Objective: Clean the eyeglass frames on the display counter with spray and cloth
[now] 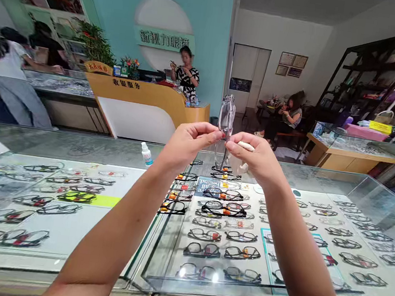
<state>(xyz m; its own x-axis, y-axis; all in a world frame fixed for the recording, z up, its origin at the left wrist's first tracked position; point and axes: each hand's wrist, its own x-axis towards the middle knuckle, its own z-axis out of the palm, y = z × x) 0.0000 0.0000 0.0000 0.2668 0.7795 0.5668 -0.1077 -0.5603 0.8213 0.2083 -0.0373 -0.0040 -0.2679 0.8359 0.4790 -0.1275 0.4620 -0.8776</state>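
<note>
Forearms (115, 219) nearest; at twelve o'clock my left hand (191, 142) pinches glasses (227, 118), my right hand (254, 159) a white item (246, 146) beside them. Likely light, fragile: hold mid-frame, off lenses (224, 115).

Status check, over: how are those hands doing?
Left hand pinching glasses, held on end over the glass counter. Right hand at them too, gripping a white item. White bottle apart, off left.

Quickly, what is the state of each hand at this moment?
Left hand: closed on the thin grey-framed eyeglasses with clear lenses.
Right hand: closed on the same eyeglasses, also holding a small unidentifiable white object.
</note>
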